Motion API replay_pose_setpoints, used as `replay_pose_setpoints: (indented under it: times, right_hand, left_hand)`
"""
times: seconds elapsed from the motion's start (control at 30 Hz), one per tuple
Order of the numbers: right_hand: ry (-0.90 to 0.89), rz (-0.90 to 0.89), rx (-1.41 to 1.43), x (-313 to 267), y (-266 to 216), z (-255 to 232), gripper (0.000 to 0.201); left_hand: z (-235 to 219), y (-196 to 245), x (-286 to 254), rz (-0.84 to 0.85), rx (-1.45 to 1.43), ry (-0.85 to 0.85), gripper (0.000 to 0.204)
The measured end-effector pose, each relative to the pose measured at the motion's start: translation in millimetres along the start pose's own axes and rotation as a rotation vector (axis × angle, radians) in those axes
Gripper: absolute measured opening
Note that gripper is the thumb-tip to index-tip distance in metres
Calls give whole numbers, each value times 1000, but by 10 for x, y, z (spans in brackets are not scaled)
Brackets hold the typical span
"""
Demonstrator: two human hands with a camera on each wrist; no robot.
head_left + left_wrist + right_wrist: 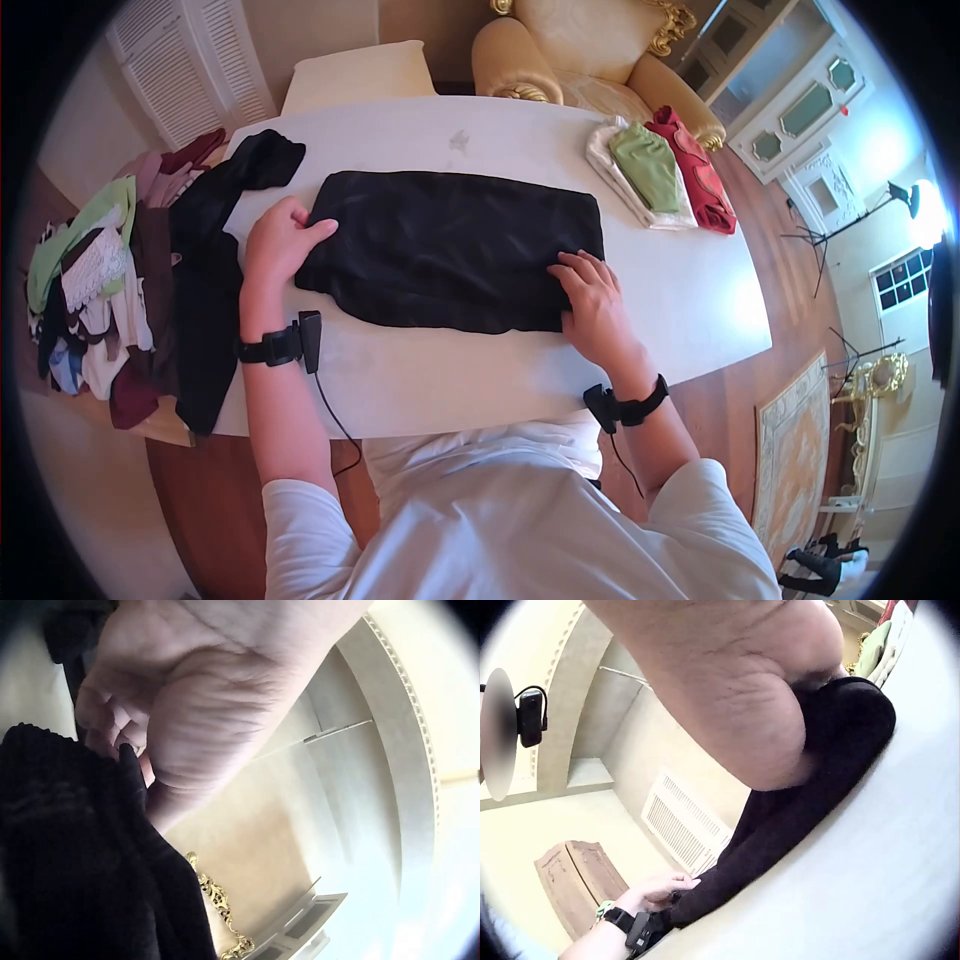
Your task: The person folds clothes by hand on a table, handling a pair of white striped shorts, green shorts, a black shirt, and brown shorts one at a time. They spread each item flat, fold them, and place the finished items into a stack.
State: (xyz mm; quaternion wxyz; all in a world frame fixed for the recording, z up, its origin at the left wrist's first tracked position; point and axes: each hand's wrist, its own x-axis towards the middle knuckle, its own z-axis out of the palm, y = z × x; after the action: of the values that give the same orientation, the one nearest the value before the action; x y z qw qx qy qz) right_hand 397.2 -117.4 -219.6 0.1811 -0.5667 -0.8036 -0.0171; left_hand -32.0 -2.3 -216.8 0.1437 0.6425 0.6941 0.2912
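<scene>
A folded black garment [450,250] lies flat on the white table. At its left edge my left hand [280,242] pinches the cloth, thumb on top and fingers curled; the left wrist view shows this hand [202,705] beside the raised edge of the black cloth [90,847]. My right hand [595,310] rests on the lower right corner, its fingers lying loosely bent on the fabric and the thumb near the front edge. In the right wrist view the palm of this hand [742,697] hides its fingertips, above a thick rounded fold of the black garment [780,825].
A heap of mixed clothes [100,290] fills the left side, with black garments [205,290] trailing over the table's left end. Folded green [650,165], white and red clothes [700,180] lie at the back right. Behind the table [480,385] are a chair [355,80] and a gold armchair [520,65].
</scene>
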Motion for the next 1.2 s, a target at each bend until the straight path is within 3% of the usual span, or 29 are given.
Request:
replay_pose_setpoints:
  times: [0.23, 0.63, 0.93, 1.03, 1.2]
  right_hand:
    - [-59, 81, 92, -53, 160, -16, 54]
    - [-161, 87, 122, 16, 131, -79, 58]
    - [-173, 62, 124, 36, 141, -109, 58]
    - [-195, 72, 216, 46, 238, -163, 62]
    - [-180, 32, 164, -1, 281, -433, 73]
  left_hand:
    - [-71, 105, -66, -19, 124, 74, 55]
    - [-293, 370, -172, -336, 125, -278, 70]
    - [-223, 267, -149, -227, -159, -267, 55]
    - [-295, 279, -113, -151, -427, -249, 57]
    - [-421, 277, -191, -117, -505, -288, 70]
